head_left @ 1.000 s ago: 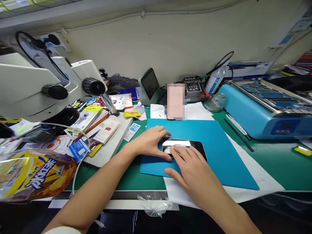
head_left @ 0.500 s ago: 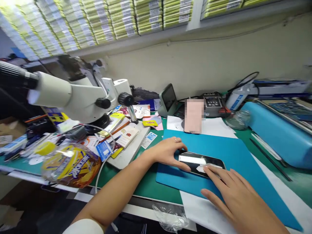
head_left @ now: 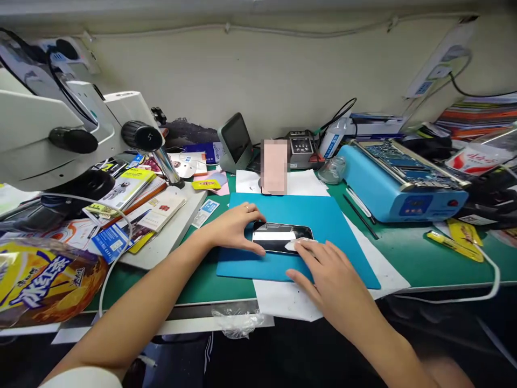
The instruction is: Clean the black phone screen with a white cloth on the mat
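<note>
Mid-frame | left hand (head_left: 231, 227) grips phone (head_left: 274, 235) | right hand (head_left: 332, 272), thumb apart, presses wipe (head_left: 291, 245) on it | likely light, stiff, slick, breakable; hold by long edges

phone (head_left: 277, 236): near right corner hidden behind right hand (head_left: 329, 269). white wad (head_left: 291, 245) partly under same fingers, material unclear. pink panel (head_left: 274, 167), upper middle of frame, blurred into blocks. microscope (head_left: 32, 140) and bottle (head_left: 44, 285) cut off by left edge. lettering on blue machine (head_left: 383, 196) too small.

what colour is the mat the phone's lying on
The mat is plain blue, best seen in the head view.
</note>
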### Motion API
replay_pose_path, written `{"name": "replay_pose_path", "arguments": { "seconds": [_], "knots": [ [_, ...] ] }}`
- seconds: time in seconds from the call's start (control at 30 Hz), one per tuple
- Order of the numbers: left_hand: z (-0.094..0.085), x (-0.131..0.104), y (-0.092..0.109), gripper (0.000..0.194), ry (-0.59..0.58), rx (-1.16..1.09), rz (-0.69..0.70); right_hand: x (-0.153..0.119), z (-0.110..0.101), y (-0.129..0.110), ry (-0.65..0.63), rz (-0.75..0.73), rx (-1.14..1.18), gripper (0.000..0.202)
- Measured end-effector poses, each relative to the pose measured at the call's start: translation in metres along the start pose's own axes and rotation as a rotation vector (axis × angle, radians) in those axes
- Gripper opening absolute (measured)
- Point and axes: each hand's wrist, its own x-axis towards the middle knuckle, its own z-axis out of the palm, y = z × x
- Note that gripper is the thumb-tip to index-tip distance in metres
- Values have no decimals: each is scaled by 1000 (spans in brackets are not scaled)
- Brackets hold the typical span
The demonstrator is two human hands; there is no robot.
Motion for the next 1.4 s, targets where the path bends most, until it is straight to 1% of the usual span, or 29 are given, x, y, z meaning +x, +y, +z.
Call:
{"name": "replay_pose_path", "arguments": {
  "seconds": [0.07,0.13,0.27,0.37,0.43,0.5,0.57,0.63,0.7,0.83,0.9,0.97,1.1,1.17,1.23,1.33,1.4],
  "knots": [
    [0,0,-2,75,-17,22,3,-6,0,7,-10,-5,-1,54],
    [-1,0,-3,75,-23,26,8,-1,1,10,-12,0,-6,54],
    [-1,0,-4,71,-16,12,16,24,5,-4,-11,-55,15,51],
    [-1,-1,-5,70,-17,5,18,30,5,-12,-18,-126,57,46],
    [-1,-1,-5,69,-17,7,14,22,3,-8,-4,-163,55,43],
    [-1,-1,-5,68,-18,21,12,8,2,4,16,-185,28,40],
    [-2,0,-5,69,-22,44,16,-4,-1,16,26,-189,-1,40],
    [-2,0,-6,70,-25,60,14,-10,-2,24,24,-183,-12,40],
    [-2,-1,-6,70,-25,60,6,-5,-1,24,7,-168,-4,42],
    [-1,-1,-4,68,-22,19,-3,27,6,16,-30,-73,23,49],
    [-1,-1,-3,68,-27,4,-12,38,7,15,-55,-26,45,47],
    [-2,-1,-2,68,-40,3,-26,38,5,17,-68,-2,56,46],
    [-2,-1,-1,67,-47,16,-35,11,0,20,-44,37,26,53],
    [-2,-1,-1,66,-44,24,-32,2,-1,21,-51,63,31,55],
    [-2,-1,-1,65,-44,27,-33,5,-1,22,-72,85,66,54],
    [-1,0,1,65,-41,20,-41,23,0,24,-95,138,173,46],
    [-1,1,2,64,-46,11,-54,31,1,25,-84,170,229,40]
  ]
}}
